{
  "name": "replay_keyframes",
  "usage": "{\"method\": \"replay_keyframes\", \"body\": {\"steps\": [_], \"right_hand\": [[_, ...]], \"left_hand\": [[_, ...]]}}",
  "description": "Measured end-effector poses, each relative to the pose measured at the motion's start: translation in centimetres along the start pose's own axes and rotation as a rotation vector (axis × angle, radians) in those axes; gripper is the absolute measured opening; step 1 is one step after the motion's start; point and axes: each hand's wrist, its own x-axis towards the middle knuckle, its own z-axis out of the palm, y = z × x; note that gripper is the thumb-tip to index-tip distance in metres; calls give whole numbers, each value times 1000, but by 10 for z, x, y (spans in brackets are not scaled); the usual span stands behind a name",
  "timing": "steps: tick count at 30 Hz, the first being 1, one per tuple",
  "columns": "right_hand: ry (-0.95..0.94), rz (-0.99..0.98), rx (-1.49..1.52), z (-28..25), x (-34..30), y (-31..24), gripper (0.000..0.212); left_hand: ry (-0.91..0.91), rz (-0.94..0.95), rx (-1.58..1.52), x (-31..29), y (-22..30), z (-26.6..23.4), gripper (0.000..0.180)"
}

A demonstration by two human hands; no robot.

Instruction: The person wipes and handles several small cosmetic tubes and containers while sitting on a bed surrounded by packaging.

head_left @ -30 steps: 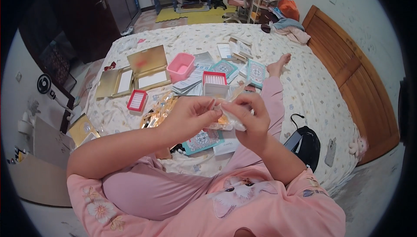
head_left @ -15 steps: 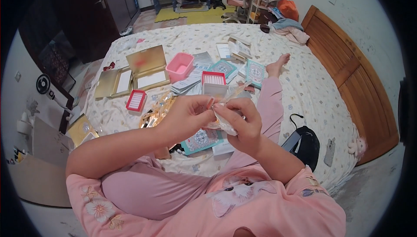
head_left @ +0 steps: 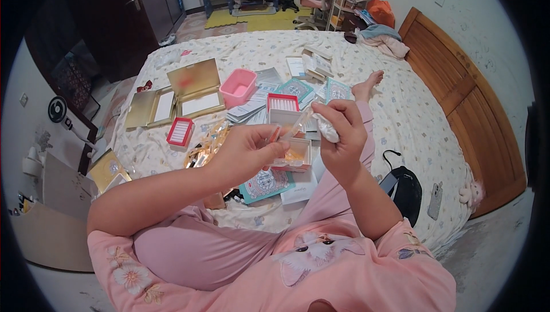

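My left hand (head_left: pixel 245 150) pinches a thin orange-brown piece (head_left: pixel 275 134) between thumb and fingers. A clear plastic strip (head_left: pixel 298 127) stretches from there up to my right hand (head_left: pixel 347 140), which also grips a crumpled white wad (head_left: pixel 326 129); whether this is tissue or film I cannot tell. Below the hands stands an open small box (head_left: pixel 306 156) with yellowish contents. Just beyond it, a red-rimmed box (head_left: pixel 282 102) holds a row of white pieces. A teal patterned packet (head_left: pixel 266 186) lies under my left wrist.
Across the patterned bedspread lie opened gold cases (head_left: pixel 197 77), a pink plastic bin (head_left: pixel 236 87), another red box (head_left: pixel 180 132), paper sheets and golden wrappers (head_left: pixel 211 143). To my right are a black bag (head_left: pixel 405 194) and a phone (head_left: pixel 435 200). A wooden headboard (head_left: pixel 458 100) borders the bed.
My right hand has moved up and right, away from my left, taking the white wad along. The clear strip now spans the gap, and the small box below shows.
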Motion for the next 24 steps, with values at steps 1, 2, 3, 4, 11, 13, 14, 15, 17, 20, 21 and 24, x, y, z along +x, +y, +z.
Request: {"method": "replay_keyframes", "body": {"steps": [1,2,3,4,11,13,14,15,17,20,21,24], "right_hand": [[10,9,-14,0,0,2,42],[6,15,-22,-2,1,0,42],[15,14,-32,-2,1,0,42],[24,13,-42,-2,1,0,41],[-109,-193,-5,2,-5,-25,41],[-122,-198,-14,1,-7,-25,43],[-121,-195,-14,0,-5,-24,44],[-121,-193,-13,0,-4,-23,44],[-69,-152,-50,0,0,-17,39],[-22,-79,-92,-5,5,-8,33],[-17,-63,-91,-6,6,-3,34],[-17,25,-75,-9,6,7,31]], "left_hand": [[-4,-3,-4,0,1,0,33],[-8,-6,-8,-1,2,0,34],[-8,-9,-6,-1,2,0,33],[-8,-13,-3,0,2,0,33],[2,-18,19,-2,4,-1,26],[23,7,1,-3,3,3,25],[33,20,-8,-3,3,4,25],[40,12,7,-3,2,3,25],[54,-4,37,-1,-3,0,24],[-31,-29,98,-3,-1,-2,30],[-31,-30,93,-3,0,-2,30],[-21,-36,84,-3,1,-2,30]]}}
